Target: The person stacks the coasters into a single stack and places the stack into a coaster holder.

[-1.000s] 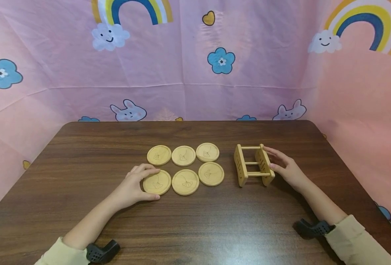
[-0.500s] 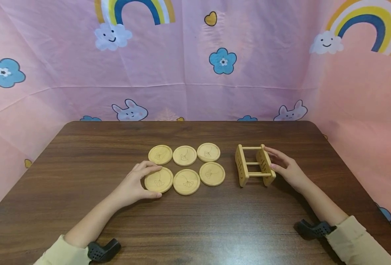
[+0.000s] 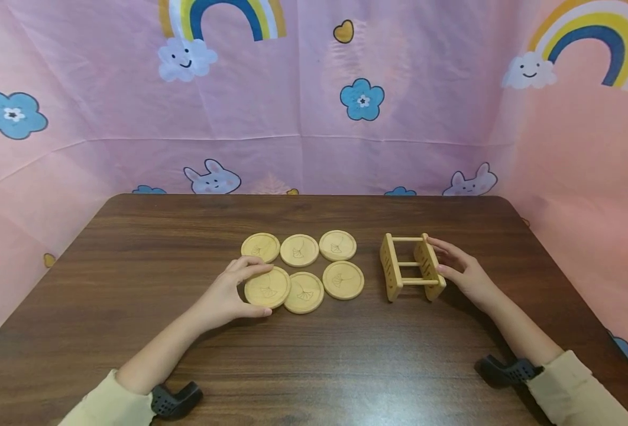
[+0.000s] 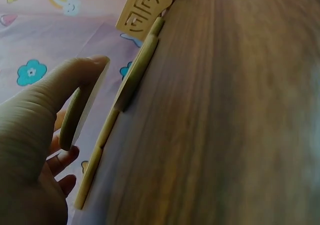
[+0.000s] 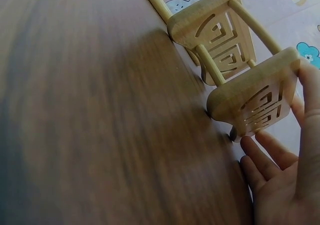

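My left hand (image 3: 227, 299) grips a round wooden coaster (image 3: 269, 289) by its edge, thumb on the near side and fingers on the far side. In the left wrist view this coaster (image 4: 75, 112) is tilted and apart from the table. It partly overlaps the neighbouring coaster (image 3: 304, 294) in the head view. My right hand (image 3: 465, 278) holds the right side panel of a small wooden coaster rack (image 3: 427, 266). The rack stands on the table, two slotted panels joined by rods, with no coaster in it. Part of the right thumb is cut off in the right wrist view.
Several more coasters with engraved leaves lie flat: one at the back left (image 3: 259, 244), one at the back middle (image 3: 300, 251), one at the back right (image 3: 337, 245) and one at the front right (image 3: 343, 280). The brown table (image 3: 346, 355) meets a printed curtain (image 3: 426, 106) behind.
My left hand has lifted the front left coaster off the table and moved it slightly right, over the edge of its neighbour. The right hand stays at the rack.
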A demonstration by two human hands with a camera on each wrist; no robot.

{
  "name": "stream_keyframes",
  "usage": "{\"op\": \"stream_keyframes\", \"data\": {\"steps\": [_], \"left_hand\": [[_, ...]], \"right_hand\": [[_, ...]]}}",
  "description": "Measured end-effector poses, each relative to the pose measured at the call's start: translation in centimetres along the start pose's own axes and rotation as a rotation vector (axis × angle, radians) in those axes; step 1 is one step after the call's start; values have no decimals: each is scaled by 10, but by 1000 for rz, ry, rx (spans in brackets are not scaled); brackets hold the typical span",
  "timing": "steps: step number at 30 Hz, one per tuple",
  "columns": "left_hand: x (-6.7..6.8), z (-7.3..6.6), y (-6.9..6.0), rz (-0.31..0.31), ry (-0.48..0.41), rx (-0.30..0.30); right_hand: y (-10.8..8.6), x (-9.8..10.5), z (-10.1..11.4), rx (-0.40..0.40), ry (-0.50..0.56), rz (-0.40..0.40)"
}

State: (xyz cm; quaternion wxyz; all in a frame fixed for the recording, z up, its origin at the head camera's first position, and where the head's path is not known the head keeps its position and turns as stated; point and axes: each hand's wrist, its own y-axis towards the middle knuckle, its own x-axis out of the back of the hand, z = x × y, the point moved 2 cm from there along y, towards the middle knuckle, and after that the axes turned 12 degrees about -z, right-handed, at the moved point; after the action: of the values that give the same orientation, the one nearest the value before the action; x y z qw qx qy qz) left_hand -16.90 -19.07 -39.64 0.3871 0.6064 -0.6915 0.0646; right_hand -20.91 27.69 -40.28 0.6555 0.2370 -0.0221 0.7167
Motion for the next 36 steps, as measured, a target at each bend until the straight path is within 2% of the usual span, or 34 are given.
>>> {"op": "stream_keyframes", "data": {"steps": [7, 14, 25, 32, 36], "left_hand": [[-10, -5, 6, 22, -39, -39], [-19, -11, 11, 39, -35, -89], [-33, -15, 19, 59, -22, -95], [-41, -16, 24, 74, -11, -125], [-43, -17, 25, 85, 9, -115]], "right_hand": [[-1, 0, -1, 21, 44, 8], [0, 0, -1, 20, 66, 18], [-1, 0, -3, 25, 73, 23], [-1, 0, -3, 17, 82, 22], [-1, 0, -3, 14, 75, 19]]}}
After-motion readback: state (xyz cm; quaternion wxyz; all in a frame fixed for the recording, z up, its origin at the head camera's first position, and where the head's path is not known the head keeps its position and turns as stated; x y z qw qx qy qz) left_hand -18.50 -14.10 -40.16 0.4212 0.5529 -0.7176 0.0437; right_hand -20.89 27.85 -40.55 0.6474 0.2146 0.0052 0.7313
